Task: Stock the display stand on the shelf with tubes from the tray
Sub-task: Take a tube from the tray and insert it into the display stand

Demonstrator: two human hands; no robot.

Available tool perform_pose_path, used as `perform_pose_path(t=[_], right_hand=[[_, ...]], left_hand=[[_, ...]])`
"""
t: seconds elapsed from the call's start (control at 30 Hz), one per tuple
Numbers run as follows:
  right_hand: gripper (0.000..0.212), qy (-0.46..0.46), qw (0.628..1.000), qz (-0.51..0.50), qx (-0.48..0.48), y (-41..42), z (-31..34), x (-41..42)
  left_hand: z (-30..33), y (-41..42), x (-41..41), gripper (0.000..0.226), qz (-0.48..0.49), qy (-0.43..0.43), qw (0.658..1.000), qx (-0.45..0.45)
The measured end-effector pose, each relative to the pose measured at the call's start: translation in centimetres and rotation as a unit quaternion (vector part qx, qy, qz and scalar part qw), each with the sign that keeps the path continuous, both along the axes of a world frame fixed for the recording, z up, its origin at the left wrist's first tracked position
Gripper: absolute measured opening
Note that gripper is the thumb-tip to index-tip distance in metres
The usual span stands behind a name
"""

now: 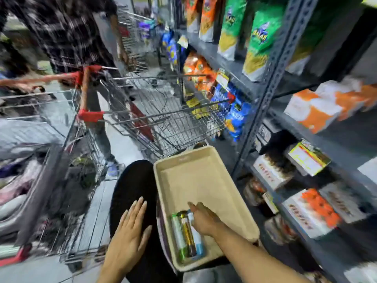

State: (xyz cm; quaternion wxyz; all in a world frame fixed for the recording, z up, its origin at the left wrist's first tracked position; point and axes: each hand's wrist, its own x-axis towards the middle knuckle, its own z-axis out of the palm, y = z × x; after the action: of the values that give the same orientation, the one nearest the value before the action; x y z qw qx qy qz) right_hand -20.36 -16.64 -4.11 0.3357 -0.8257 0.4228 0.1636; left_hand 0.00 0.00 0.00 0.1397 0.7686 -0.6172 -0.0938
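In the near end of a beige tray [204,180], the person's right hand [204,220] reaches down over three tubes, its fingers loosely spread and its fingertips resting on the top ends of the tubes; whether it has actually gripped one cannot be told. The tubes lie side by side along the tray's near left wall: a green tube [178,235] nearest the wall, a gold and black tube [188,235] in the middle, and a white and blue tube [197,240] on the right, partly under the hand. The rest of the tray, toward its far end, holds nothing else. The left hand [130,231] lies flat and open, fingers straight and slightly apart, on a dark-clad leg [132,184] just left of the tray, holding nothing. To the right of the tray rises a grey metal shelf unit [273,78]; its lower shelves carry white and orange boxes [314,213], its upper shelves green and yellow bags [259,43]. No display stand can be made out among them through the blur. Beyond the tray's far end stands a wire shopping cart [163,119] with red handle caps, and another person in a plaid shirt [67,31] stands behind it. A second cart [51,180] sits at the left edge.
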Motion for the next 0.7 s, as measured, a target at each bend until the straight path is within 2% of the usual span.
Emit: perform_pose_path(t=[0.27,0.53,0.7], right_hand=[[0.045,0.049,0.998,0.005,-0.032,0.4,-1.6,0.9],[0.038,0.000,0.993,-0.069,-0.092,0.9,-0.6,2.9],[0.036,-0.030,0.994,-0.093,-0.043,1.0,0.4,3.5]], left_hand=[[0.7,-0.2,-0.5,0.064,0.005,-0.034,0.999,0.003],[1.1,0.0,-1.1,0.064,0.007,-0.019,1.000,-0.013],[1.0,0.1,-1.0,0.065,0.005,-0.025,1.000,-0.016]])
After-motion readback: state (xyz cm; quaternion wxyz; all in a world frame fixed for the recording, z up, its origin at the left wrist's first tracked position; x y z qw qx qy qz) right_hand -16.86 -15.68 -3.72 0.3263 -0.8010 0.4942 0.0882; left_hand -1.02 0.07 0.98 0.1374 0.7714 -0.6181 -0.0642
